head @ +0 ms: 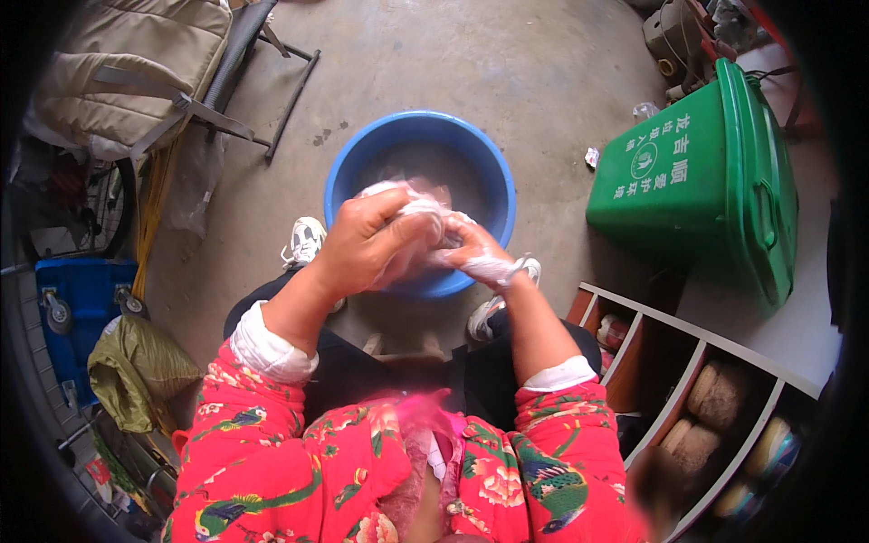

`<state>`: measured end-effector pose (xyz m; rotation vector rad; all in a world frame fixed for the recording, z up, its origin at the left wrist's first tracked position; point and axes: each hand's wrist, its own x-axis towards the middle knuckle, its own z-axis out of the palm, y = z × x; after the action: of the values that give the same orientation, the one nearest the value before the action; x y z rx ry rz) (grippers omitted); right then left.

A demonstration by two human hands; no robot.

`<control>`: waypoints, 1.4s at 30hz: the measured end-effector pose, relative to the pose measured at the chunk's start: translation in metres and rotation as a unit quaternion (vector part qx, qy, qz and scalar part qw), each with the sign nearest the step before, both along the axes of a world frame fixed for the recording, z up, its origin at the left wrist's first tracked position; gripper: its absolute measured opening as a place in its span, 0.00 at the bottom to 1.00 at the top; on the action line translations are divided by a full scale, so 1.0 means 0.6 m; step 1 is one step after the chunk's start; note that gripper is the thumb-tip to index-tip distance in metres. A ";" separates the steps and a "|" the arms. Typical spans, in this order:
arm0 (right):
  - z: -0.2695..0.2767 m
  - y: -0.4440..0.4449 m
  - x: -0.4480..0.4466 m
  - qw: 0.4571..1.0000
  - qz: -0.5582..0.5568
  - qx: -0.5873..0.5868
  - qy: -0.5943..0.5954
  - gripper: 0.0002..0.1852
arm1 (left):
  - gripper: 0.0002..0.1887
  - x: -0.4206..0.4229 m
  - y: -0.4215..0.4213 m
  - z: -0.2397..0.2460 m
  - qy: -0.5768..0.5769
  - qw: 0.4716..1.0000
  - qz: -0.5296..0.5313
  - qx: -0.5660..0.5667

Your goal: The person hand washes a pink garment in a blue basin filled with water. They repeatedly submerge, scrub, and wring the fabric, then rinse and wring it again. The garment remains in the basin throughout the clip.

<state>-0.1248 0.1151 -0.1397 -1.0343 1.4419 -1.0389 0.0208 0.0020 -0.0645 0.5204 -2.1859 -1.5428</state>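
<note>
Over a round blue plastic basin (500,156) on the floor, both hands work a wet, pale pinkish cloth (407,261), which is partly blurred. My left hand (380,237) is closed around the bunched cloth, with white suds on its fingers. To its right, my right hand (475,248) grips another part of the cloth; suds cover its fingers and wrist, and a bracelet sits at the wrist. Grayish water lies in the basin below. Part of the cloth hangs under the left hand, and the hands hide some of it.
The basin stands between the person's shoes. A green plastic bin (658,170) is at the right, above a shelf unit (699,339) holding shoes. At the left are a chair with a beige backpack (136,75), a blue wheeled platform (75,346) and an olive woven sack (136,373).
</note>
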 end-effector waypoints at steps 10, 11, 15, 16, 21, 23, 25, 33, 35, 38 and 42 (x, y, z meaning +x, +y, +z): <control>-0.027 -0.022 0.018 0.965 -0.214 -0.061 -0.136 0.20 | 0.15 0.007 -0.072 -0.022 0.104 0.873 0.261 0.399; -0.012 -0.011 0.008 0.947 -0.261 0.063 -0.175 0.21 | 0.14 0.005 -0.079 -0.034 0.063 0.864 0.281 0.413; 0.021 -0.008 -0.030 0.864 -0.227 -0.154 -0.423 0.19 | 0.21 -0.002 -0.069 -0.083 -0.081 0.922 0.169 0.340; 0.018 -0.011 -0.035 0.843 -0.250 -0.136 -0.456 0.17 | 0.27 0.001 -0.063 -0.093 -0.100 0.942 0.125 0.295; -0.039 -0.018 -0.050 0.839 -0.290 -0.073 -0.454 0.09 | 0.36 0.009 -0.045 -0.124 -0.277 0.953 -0.086 0.092; -0.064 -0.019 -0.054 0.796 -0.323 -0.014 -0.513 0.09 | 0.25 0.011 -0.053 -0.126 -0.343 0.930 -0.133 0.004; -0.080 -0.020 -0.056 0.805 -0.365 0.049 -0.466 0.09 | 0.16 0.012 -0.063 -0.125 -0.301 0.944 -0.077 0.114; -0.082 -0.035 -0.015 0.960 -0.052 0.125 -0.247 0.21 | 0.09 -0.002 -0.092 -0.150 -0.022 0.886 0.206 0.416; -0.083 -0.039 -0.012 0.953 -0.179 0.041 -0.241 0.19 | 0.13 -0.011 -0.094 -0.161 -0.091 0.872 0.249 0.411; -0.094 -0.046 -0.009 0.856 -0.311 -0.034 -0.412 0.13 | 0.16 -0.026 -0.085 -0.175 -0.128 0.874 0.236 0.404; -0.142 -0.066 0.005 0.696 -0.465 0.030 -0.547 0.08 | 0.14 -0.050 -0.048 -0.182 -0.110 0.966 0.200 -0.118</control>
<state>-0.1218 0.0756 -0.2248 0.5603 0.8429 -1.8343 -0.0092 -0.0268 -0.1736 1.0203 -2.2080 -1.0392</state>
